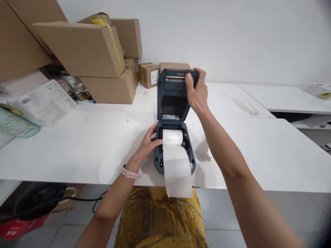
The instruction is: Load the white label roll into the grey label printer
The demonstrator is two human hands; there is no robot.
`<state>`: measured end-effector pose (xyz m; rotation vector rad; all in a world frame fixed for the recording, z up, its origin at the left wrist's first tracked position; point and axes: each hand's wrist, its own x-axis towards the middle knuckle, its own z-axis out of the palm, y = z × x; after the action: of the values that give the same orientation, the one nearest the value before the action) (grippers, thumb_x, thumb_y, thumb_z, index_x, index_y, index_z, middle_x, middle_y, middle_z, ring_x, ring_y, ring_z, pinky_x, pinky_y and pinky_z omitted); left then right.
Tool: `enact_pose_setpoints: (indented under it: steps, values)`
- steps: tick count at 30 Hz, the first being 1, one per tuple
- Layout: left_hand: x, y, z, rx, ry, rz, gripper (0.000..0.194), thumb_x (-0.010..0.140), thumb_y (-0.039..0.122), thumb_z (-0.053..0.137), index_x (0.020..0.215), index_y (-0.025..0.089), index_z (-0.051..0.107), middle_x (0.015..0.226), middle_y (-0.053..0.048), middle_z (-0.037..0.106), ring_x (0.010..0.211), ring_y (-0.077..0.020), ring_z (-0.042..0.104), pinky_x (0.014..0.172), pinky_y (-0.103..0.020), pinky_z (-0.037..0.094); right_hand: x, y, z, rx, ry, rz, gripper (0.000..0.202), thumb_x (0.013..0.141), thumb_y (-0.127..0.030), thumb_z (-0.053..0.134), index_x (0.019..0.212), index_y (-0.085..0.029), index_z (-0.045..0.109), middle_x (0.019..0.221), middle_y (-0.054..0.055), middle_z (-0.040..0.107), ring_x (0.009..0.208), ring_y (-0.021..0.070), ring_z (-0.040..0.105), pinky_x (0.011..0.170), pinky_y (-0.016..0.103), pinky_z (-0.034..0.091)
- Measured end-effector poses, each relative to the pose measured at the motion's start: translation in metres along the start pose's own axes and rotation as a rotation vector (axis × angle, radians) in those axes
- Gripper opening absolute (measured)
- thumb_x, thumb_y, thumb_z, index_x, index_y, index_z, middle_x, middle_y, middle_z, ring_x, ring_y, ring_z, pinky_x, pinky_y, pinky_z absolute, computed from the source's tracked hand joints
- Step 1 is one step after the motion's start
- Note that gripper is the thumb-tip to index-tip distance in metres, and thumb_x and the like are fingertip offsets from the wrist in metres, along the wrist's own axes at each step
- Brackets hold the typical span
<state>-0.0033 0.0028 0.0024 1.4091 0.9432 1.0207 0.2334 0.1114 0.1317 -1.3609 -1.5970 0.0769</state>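
A dark label printer (193, 162) stands at the table's front edge with its lid (172, 93) raised. My right hand (198, 91) grips the lid's upper right corner, thumb on the inner side. Inside the body lies a white label roll (172, 137). Its loose paper strip (178, 172) runs forward over the front of the printer and hangs past the table edge. My left hand (148, 143) is around the left side of the printer body, thumb over the rim near the roll; some of its fingers are hidden behind the casing.
Cardboard boxes (106, 89) are stacked at the back left. A small taped box (148, 75) stands behind the printer. A crumpled paper piece (204, 151) lies right of it on the white table (103, 144). A black cable (85, 199) hangs below the left front edge.
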Motion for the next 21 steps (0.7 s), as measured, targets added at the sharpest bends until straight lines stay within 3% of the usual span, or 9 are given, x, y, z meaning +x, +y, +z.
enact_pose_setpoints:
  steps: [4,7,10,13,14,15,18,21]
  values:
    - [-0.003,0.005,0.003,0.159,0.054,-0.044,0.089,0.083,0.042,0.071,0.163,0.026,0.034,0.164,-0.014,0.042,0.145,-0.0371,0.046,0.107,-0.045,0.049,-0.036,-0.017,-0.016,-0.075,0.179,-0.255,0.053,0.105,-0.059,0.043,0.150,-0.031,0.041,0.149,0.016,0.055,0.142,0.0336,0.049,0.115,0.058,0.043]
    - [-0.007,0.012,0.007,0.394,0.128,-0.123,0.079,0.085,0.035,0.062,0.160,0.024,0.040,0.125,-0.012,0.064,0.105,-0.0285,0.064,0.083,-0.038,0.050,-0.080,-0.021,-0.026,-0.109,0.209,-0.454,0.023,0.104,-0.042,0.055,0.121,-0.028,0.063,0.117,0.013,0.072,0.115,0.0322,0.066,0.101,0.054,0.051]
    - [-0.009,0.020,0.008,0.499,0.096,-0.170,0.075,0.085,0.031,0.058,0.158,0.022,0.043,0.079,0.001,0.061,0.071,-0.0212,0.058,0.066,-0.032,0.040,-0.110,-0.014,-0.027,-0.128,-0.059,-0.482,0.017,0.101,-0.040,0.061,0.107,-0.025,0.067,0.106,0.010,0.077,0.100,0.0290,0.072,0.089,0.047,0.057]
    - [-0.009,0.024,0.007,0.454,0.054,-0.189,0.077,0.084,0.029,0.055,0.158,0.020,0.040,0.065,0.005,0.055,0.061,-0.0190,0.053,0.060,-0.030,0.033,-0.114,-0.007,-0.025,-0.113,-0.526,-0.401,0.037,0.099,-0.051,0.061,0.126,-0.025,0.065,0.124,0.011,0.076,0.113,0.0315,0.072,0.093,0.048,0.060]
    - [-0.008,0.025,0.007,0.438,0.050,-0.187,0.077,0.083,0.029,0.055,0.159,0.019,0.040,0.064,0.005,0.055,0.059,-0.0186,0.052,0.059,-0.029,0.033,-0.111,-0.006,-0.025,-0.105,-0.626,-0.369,0.043,0.099,-0.054,0.060,0.132,-0.026,0.063,0.130,0.012,0.074,0.119,0.0329,0.071,0.096,0.049,0.060]
    - [-0.008,0.025,0.007,0.426,0.046,-0.184,0.078,0.083,0.029,0.055,0.159,0.019,0.040,0.063,0.005,0.055,0.058,-0.0183,0.051,0.058,-0.029,0.032,-0.106,-0.006,-0.025,-0.097,-0.675,-0.339,0.047,0.099,-0.056,0.060,0.135,-0.026,0.061,0.134,0.012,0.073,0.123,0.0342,0.069,0.100,0.051,0.059]
    - [-0.007,0.023,0.007,0.403,0.044,-0.175,0.078,0.084,0.029,0.056,0.159,0.018,0.041,0.064,0.004,0.058,0.058,-0.0183,0.052,0.058,-0.029,0.033,-0.089,-0.008,-0.025,-0.058,-0.641,-0.274,0.048,0.099,-0.055,0.057,0.138,-0.027,0.060,0.138,0.010,0.071,0.128,0.0352,0.067,0.106,0.053,0.056]
    - [-0.007,0.021,0.006,0.397,0.046,-0.170,0.078,0.084,0.030,0.056,0.159,0.019,0.040,0.067,0.003,0.061,0.059,-0.0186,0.053,0.059,-0.028,0.034,-0.076,-0.007,-0.017,-0.072,-0.688,-0.300,0.052,0.098,-0.054,0.059,0.141,-0.025,0.059,0.143,0.012,0.067,0.133,0.0357,0.062,0.113,0.054,0.051]
